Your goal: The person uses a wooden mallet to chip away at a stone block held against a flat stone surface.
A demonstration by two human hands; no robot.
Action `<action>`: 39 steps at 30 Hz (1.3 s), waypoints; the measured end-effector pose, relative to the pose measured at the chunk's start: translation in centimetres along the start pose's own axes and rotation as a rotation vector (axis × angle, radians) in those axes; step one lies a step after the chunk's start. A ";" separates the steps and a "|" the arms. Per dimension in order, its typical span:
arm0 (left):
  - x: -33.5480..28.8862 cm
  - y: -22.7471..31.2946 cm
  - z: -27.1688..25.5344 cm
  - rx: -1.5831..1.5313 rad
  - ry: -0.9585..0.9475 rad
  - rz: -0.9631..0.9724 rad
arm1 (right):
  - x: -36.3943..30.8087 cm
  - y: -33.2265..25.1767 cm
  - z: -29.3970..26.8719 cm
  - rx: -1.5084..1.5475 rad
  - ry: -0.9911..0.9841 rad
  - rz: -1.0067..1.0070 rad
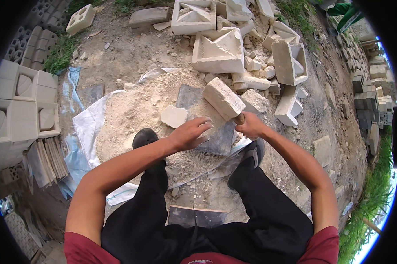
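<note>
My right hand [252, 126] is wrapped round the short wooden handle of a mallet [224, 98] with a big, dusty, block-shaped head. The head points up and to the left, over a dark flat slab [218, 139] strewn with pale powder. My left hand [190, 133] holds nothing; its fingers are apart and reach over the slab's left side. Just beyond that hand lies a pale broken chunk [174, 116]. Crumbled pale rubble [128, 115] covers a white sack [92, 126] left of the slab, between and ahead of my feet.
Broken decorative blocks [218, 49] and fragments pile up ahead and to the right. Stacked pale blocks [24, 119] stand at the left, with thin boards [49, 162] leaning below them. More stacked blocks [366, 103] line the far right, near grass [374, 189].
</note>
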State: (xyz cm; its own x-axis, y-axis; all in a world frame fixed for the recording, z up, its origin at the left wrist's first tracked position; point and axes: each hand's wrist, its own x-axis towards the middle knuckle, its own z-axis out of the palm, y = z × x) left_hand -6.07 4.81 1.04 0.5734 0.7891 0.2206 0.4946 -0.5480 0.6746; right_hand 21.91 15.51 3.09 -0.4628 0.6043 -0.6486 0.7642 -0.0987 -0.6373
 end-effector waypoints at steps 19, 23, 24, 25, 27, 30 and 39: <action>1.7 -2.3 3.0 -0.176 0.010 -0.234 | -0.9 -0.2 -2.2 0.122 0.072 0.080; 2.8 -1.5 2.7 -0.232 -0.561 -0.208 | -1.3 0.1 -1.9 0.102 0.051 0.033; 2.7 -1.0 2.8 -0.203 -0.687 -0.240 | -1.4 0.3 -1.8 0.105 0.051 0.008; 2.7 -0.4 2.8 -0.173 -0.814 -0.271 | -1.4 0.6 -1.7 0.082 0.056 -0.011; 1.8 -0.5 3.6 -0.181 -0.443 -0.220 | -1.6 0.9 -1.6 0.036 0.063 -0.048; 1.3 -1.4 3.9 -0.124 -0.336 -0.176 | -1.5 0.8 -1.7 0.094 0.006 0.059; 3.8 1.1 6.4 0.287 -0.610 0.207 | -1.4 1.7 -1.4 0.177 0.156 0.037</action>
State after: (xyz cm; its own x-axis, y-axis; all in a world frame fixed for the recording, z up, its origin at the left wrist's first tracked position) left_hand 0.81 5.41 -1.92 0.8969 0.4099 -0.1662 0.4399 -0.7880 0.4308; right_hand 24.50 15.66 3.46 -0.3504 0.7109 -0.6098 0.6826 -0.2519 -0.6860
